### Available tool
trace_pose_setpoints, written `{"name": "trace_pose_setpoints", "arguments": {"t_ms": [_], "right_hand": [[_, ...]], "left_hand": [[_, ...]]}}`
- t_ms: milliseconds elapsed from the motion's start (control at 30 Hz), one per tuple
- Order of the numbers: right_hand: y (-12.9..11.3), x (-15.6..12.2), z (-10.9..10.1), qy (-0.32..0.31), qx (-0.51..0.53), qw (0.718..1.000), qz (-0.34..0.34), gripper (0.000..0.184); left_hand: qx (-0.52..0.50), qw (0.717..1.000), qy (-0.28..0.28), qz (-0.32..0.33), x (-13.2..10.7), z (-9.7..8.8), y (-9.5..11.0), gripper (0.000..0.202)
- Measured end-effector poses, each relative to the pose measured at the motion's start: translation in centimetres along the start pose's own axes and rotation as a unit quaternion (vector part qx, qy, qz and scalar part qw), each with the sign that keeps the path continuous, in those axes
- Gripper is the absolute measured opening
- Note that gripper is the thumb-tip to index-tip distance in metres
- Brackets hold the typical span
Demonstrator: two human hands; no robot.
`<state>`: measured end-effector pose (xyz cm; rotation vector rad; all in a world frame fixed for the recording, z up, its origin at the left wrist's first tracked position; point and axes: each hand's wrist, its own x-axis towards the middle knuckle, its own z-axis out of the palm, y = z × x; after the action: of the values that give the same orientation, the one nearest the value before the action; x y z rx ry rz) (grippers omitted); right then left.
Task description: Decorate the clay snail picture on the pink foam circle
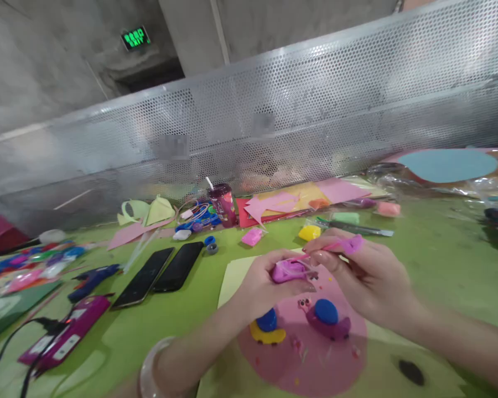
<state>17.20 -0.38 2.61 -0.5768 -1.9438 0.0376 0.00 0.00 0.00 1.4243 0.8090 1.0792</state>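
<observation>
My left hand [255, 284] is closed around a packet of purple-pink clay [288, 271], its clear wrapper crumpled at the opening. My right hand [369, 276] pinches a thin strand that runs towards the packet. A soft lump of pink clay [352, 244] rests against its fingers. Beneath both hands lies a pink paper circle [302, 365] on a pale yellow sheet [232, 276]. On the circle sit a yellow clay snail [269, 335] and a purple clay snail [330, 326], each with a blue cap as its shell, among small clay bits.
Two black phones [143, 276], a glue gun [92, 279] and a magenta power strip [72, 331] with cables lie left. Behind stand a drink cup [223, 205] and coloured paper [274, 205]. A yellow clay packet [309, 232] and a cutter [359, 228] lie beyond my hands. A perforated metal screen [315, 110] borders the table.
</observation>
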Motion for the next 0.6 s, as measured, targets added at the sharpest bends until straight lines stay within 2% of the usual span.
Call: {"name": "trace_pose_setpoints", "arguments": {"t_ms": [333, 600], "right_hand": [[-0.22, 0.07, 0.19, -0.04, 0.002, 0.999, 0.023, 0.015], [-0.48, -0.46, 0.11, -0.026, 0.046, 0.998, 0.023, 0.015]], "left_hand": [[0.015, 1.0, -0.017, -0.003, 0.01, -0.15, -0.12, 0.023], [0.028, 0.999, -0.022, 0.013, -0.19, -0.42, 0.18, 0.007]]}}
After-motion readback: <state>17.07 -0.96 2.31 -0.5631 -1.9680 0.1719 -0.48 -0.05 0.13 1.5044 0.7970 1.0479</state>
